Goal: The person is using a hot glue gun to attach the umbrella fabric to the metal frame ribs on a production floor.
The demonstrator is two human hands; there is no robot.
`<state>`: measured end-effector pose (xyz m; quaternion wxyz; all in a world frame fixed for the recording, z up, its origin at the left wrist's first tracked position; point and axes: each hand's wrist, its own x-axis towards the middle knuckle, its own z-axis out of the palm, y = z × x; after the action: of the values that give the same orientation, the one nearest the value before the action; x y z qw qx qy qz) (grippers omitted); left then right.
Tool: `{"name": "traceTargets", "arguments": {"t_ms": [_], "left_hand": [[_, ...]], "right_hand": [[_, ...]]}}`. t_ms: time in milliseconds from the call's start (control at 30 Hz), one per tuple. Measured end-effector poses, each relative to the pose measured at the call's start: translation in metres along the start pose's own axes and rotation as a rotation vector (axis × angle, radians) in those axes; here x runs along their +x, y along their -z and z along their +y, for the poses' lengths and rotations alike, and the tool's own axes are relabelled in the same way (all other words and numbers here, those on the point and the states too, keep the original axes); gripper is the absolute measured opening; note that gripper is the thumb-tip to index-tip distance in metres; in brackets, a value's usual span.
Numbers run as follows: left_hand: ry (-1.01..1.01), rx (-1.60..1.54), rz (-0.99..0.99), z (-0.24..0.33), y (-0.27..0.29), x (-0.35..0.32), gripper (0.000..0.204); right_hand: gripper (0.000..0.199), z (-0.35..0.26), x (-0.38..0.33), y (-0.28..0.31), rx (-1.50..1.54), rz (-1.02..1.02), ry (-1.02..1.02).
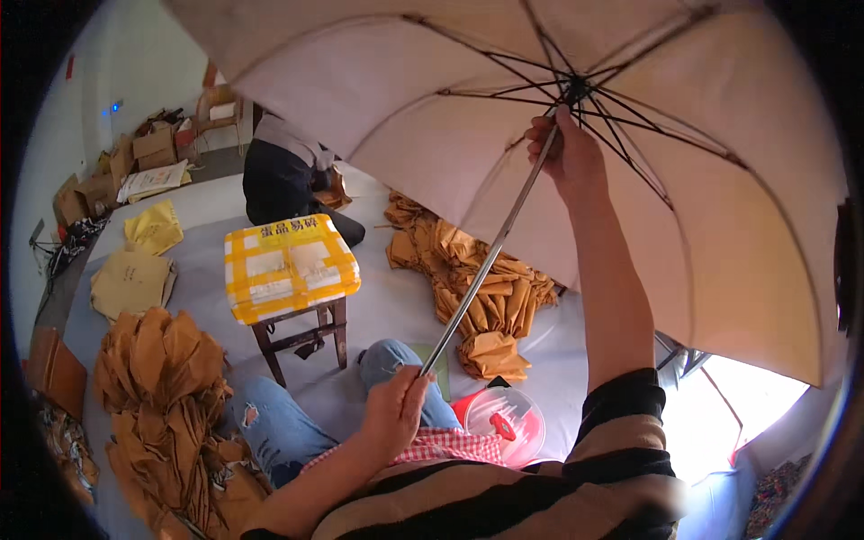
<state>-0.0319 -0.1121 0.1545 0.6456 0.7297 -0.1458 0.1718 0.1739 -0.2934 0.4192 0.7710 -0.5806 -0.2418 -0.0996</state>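
Note:
A large pale beige umbrella [423, 144] is spread open above me, its underside and dark ribs showing. My right hand [571, 157] is closed around the top of its metal shaft [490, 256], just below the hub [574, 88] where the ribs meet. Lower down, my left hand [396, 416] grips the shaft's bottom end in front of my lap. The shaft slants from lower left to upper right between my hands. Whatever part of the handle lies inside my left fist is hidden.
Ahead stands a stool [337, 333] topped with a yellow-taped foam block [290, 266]. Brown pleated bundles lie at left [157, 396] and beyond my knees [486, 288]. A red-and-clear round tub [522, 427] sits by my lap. Another person [279, 171] bends farther off, near cardboard boxes [155, 147].

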Motion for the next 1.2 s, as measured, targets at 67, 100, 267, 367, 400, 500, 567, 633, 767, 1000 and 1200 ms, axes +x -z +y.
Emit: {"name": "traceTargets", "arguments": {"t_ms": [67, 100, 267, 367, 400, 500, 567, 633, 767, 1000, 1200], "left_hand": [[-0.058, 0.119, 0.044, 0.002, -0.001, 0.004, 0.019], [-0.098, 0.103, 0.021, 0.004, -0.003, 0.007, 0.018], [0.205, -0.258, -0.330, 0.023, -0.001, 0.009, 0.016], [0.244, -0.283, -0.417, 0.022, -0.005, 0.010, 0.017], [0.087, -0.129, -0.348, 0.018, -0.010, 0.012, 0.018], [-0.074, 0.035, -0.252, 0.008, -0.019, 0.011, 0.020], [-0.126, 0.032, -0.262, 0.002, -0.023, 0.011, 0.022], [-0.109, 0.019, -0.276, 0.006, -0.020, 0.013, 0.022], [-0.096, -0.078, -0.313, 0.007, -0.027, 0.013, 0.023], [0.087, -0.213, -0.246, 0.015, -0.025, 0.039, 0.026], [0.091, 0.305, 0.049, -0.038, 0.017, 0.048, 0.017]], "right_hand": [[0.038, 0.008, 0.010, 0.022, 0.049, -0.052, 0.075], [0.039, 0.009, 0.013, 0.034, 0.071, -0.071, 0.116], [0.037, 0.011, 0.023, 0.072, 0.561, -0.276, 0.094], [0.035, 0.002, 0.018, 0.082, 0.053, 0.164, 0.177], [0.035, 0.004, 0.015, 0.086, 0.055, 0.164, 0.153], [0.036, 0.002, 0.013, 0.098, -0.178, 0.282, 0.157], [0.029, -0.005, 0.012, 0.117, -0.031, 0.146, 0.127], [0.028, -0.010, 0.013, 0.122, 0.049, 0.082, 0.111], [0.027, -0.020, 0.020, 0.144, 0.248, -0.176, 0.116], [0.030, 0.110, -0.046, 0.028, 0.270, 0.131, -0.061], [0.035, 0.212, -0.112, 0.020, 0.473, -0.143, -0.434]]}}
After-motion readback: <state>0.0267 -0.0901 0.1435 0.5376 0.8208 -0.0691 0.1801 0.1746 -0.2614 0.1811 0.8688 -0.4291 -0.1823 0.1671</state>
